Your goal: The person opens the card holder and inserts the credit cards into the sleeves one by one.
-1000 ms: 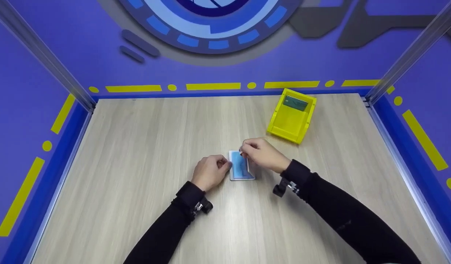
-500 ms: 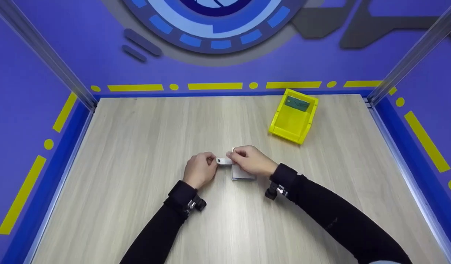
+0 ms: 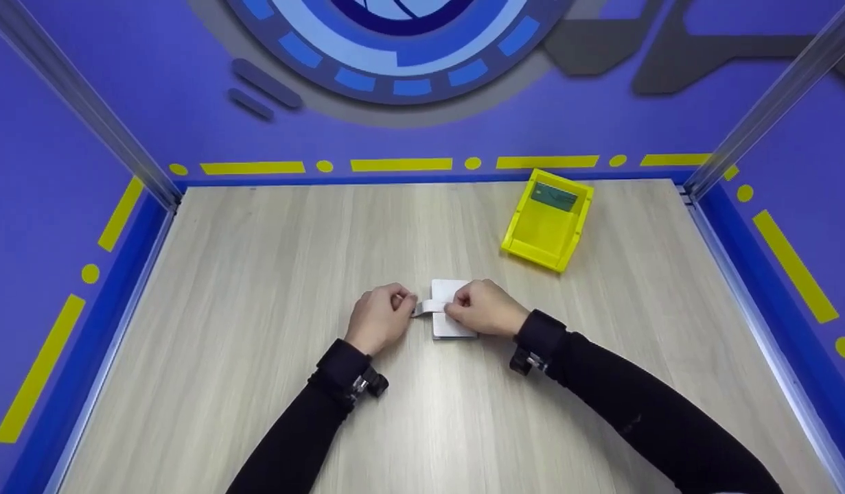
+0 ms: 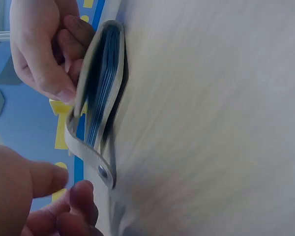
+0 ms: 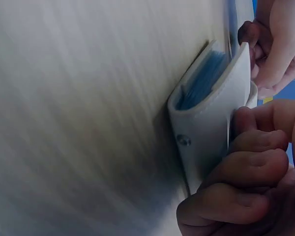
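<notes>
A small white card holder [image 3: 449,328] lies on the table, its cover folded over blue inner sleeves. From its left side sticks out a white strap [image 4: 86,152] with a metal snap stud near the tip. My right hand [image 3: 487,307] rests over the cover with curled fingers, the fingertips holding the strap against it. My left hand [image 3: 381,317] is beside the strap's tip; in the left wrist view its thumb and fingers stand apart, not round the strap. A second metal snap [image 5: 183,140] shows on the spine in the right wrist view.
A yellow bin [image 3: 535,255] stands at the back right of the wooden table [image 3: 271,274], with a dark green card [image 3: 554,197] leaning inside its far end. Blue-purple panels [image 3: 86,123] wall off the back and both sides.
The card holder's cover has been folded over the blue sleeves, and its white outside now faces up. The strap appeared at the left. My right hand moved slightly right and down along it.
</notes>
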The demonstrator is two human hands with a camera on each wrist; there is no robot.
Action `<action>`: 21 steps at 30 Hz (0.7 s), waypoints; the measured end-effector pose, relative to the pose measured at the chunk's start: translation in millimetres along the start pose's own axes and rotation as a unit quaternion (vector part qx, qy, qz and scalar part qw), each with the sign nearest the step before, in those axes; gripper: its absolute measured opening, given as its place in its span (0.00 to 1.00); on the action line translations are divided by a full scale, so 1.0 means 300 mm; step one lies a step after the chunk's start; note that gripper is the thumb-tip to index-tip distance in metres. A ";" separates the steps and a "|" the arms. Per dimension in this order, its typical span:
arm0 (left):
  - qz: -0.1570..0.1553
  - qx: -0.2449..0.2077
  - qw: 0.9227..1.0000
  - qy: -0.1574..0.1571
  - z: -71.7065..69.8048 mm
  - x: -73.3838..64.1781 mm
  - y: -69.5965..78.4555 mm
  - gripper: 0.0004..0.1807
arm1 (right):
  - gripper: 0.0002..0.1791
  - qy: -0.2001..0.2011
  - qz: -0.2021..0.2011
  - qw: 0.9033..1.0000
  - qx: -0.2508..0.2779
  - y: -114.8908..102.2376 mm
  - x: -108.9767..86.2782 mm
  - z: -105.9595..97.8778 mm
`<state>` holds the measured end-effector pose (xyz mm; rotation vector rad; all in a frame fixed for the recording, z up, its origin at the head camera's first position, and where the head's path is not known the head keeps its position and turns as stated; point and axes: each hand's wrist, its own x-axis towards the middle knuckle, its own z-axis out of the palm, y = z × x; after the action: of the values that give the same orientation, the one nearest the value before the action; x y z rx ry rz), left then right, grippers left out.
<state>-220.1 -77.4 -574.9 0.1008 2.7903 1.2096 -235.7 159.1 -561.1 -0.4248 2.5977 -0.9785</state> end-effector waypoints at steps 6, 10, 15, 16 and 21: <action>0.033 0.003 0.999 -0.033 0.017 -0.003 0.020 0.11 | 0.22 0.000 0.012 1.000 -0.008 0.019 -0.009 -0.016; 0.037 0.008 0.999 -0.032 0.029 -0.005 0.019 0.08 | 0.22 0.024 0.018 0.999 -0.029 0.031 -0.018 -0.022; 0.030 0.010 0.999 -0.024 0.036 -0.005 0.019 0.06 | 0.22 0.060 0.060 0.996 -0.036 0.054 -0.023 -0.033; 0.028 0.012 0.999 -0.024 0.037 -0.005 0.020 0.06 | 0.21 0.062 0.070 0.995 -0.034 0.058 -0.022 -0.036; 0.017 0.028 0.999 -0.023 0.044 -0.006 0.019 0.06 | 0.19 0.051 0.095 0.994 -0.017 0.067 -0.013 -0.042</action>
<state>-216.6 -64.2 -579.5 0.1779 2.7937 1.1215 -240.5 182.1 -565.0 -0.1347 2.6892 -0.9154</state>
